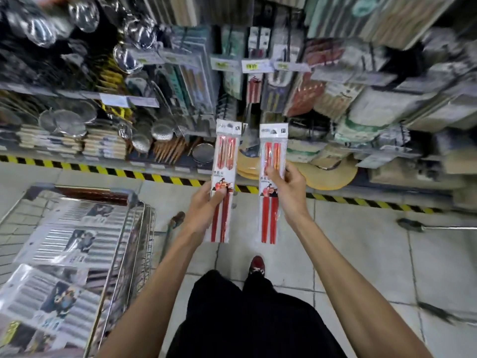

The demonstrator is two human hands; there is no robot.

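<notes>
As the person stood before the hanging display (258, 73), each hand gripped a slim packet of red chopsticks, the two packets upright, side by side and apart, out in front of the body above the tiled floor (361, 254). The left hand (204, 205) had its thumb pressed across the printed label of the left pack (225, 161) with the fingers curled round behind, so that about half the packet rose above the thumb and the red tips hung below the palm. The right hand (289, 189) pinched the right pack (269, 220) from its outer edge — thumb on the face, fingers wrapped behind — just above the label, with the white header card well above the fingertips. To my eye these would be light things, hardly a burden for one hand. The sticks inside looked stiff and gave each packet a spine, while the clear film around them looked smooth and likely slippery, apt to slide if held loosely by an end. The middle, where the fingers sat, seemed the sensible place to hold — the header card would bend or tear sooner. Nothing here looked fragile. A wire cart (144, 228) holding other packets stood off beyond the left hand's knuckles.
</notes>
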